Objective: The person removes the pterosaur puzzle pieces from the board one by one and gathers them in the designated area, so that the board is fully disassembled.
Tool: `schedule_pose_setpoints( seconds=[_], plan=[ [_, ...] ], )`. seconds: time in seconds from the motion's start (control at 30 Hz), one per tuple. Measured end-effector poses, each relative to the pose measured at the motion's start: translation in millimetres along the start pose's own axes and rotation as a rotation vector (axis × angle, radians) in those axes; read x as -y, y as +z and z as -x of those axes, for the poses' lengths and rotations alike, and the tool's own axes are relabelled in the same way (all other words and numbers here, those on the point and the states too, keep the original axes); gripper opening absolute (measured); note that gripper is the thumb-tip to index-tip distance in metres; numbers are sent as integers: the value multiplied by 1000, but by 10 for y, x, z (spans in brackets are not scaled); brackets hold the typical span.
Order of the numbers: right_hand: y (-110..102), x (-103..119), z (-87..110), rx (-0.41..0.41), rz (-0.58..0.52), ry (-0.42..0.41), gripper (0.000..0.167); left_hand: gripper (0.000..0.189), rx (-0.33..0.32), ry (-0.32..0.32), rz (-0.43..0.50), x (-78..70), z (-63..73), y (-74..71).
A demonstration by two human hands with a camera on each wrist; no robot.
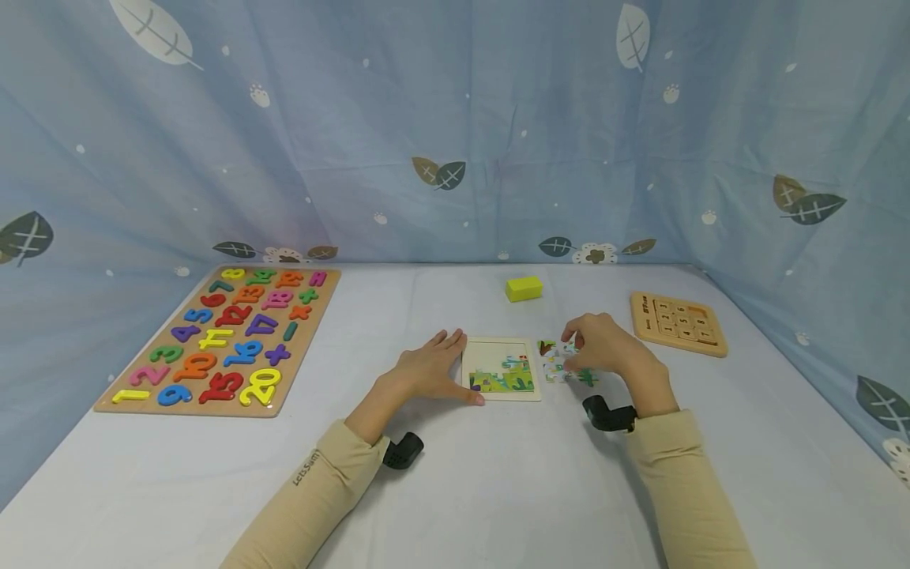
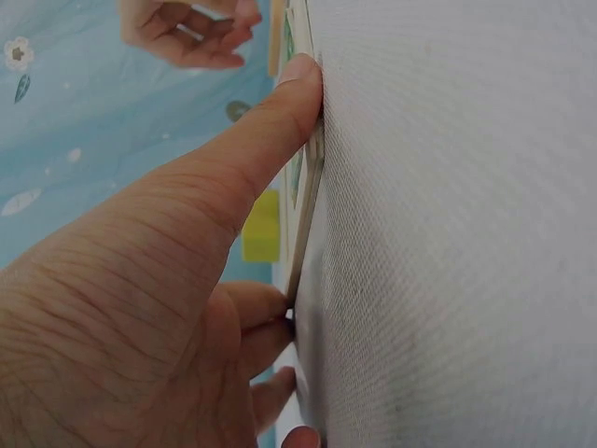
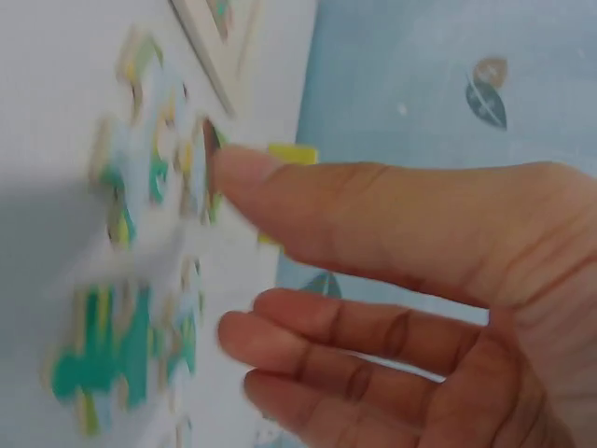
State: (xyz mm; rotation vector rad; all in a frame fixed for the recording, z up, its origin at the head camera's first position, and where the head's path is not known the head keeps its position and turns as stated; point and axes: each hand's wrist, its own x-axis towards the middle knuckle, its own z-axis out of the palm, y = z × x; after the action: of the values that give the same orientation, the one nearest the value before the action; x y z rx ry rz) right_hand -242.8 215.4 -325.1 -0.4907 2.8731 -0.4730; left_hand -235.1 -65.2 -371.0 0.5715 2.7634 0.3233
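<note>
A shallow jigsaw tray (image 1: 501, 397) with a pale rim lies at the middle of the table. Joined pieces (image 1: 506, 382), mostly green, cover its lower part, and the upper left shows bare board. My left hand (image 1: 430, 371) rests at the tray's left side, thumb at the near corner and the other fingers spread towards the far one. Just right of the tray, my right hand (image 1: 604, 345) hovers over several loose jigsaw pieces (image 3: 103, 350). Its thumb (image 3: 247, 173) overlaps a piece in the right wrist view, apart from the bent fingers (image 3: 308, 350), with nothing between them.
A yellow-green block (image 1: 524, 289) stands behind the tray. At the right lies a wooden number-tile board (image 1: 643, 316). A large board of coloured numbers and signs (image 1: 213, 340) fills the left side. A blue leaf-patterned curtain (image 1: 341, 126) hangs along the table's back edge.
</note>
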Motion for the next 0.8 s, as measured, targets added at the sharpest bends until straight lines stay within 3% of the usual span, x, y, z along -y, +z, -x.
schedule_pose_setpoints(
  seconds=[0.43, 0.8],
  plan=[
    [227, 289, -164, -89, -79, -155, 41, 111, -1, 0, -2, -4, -16, 12],
    [397, 469, -247, -13, -7, -109, 44, 112, -5, -2, -13, 7, -11, 14]
  ],
)
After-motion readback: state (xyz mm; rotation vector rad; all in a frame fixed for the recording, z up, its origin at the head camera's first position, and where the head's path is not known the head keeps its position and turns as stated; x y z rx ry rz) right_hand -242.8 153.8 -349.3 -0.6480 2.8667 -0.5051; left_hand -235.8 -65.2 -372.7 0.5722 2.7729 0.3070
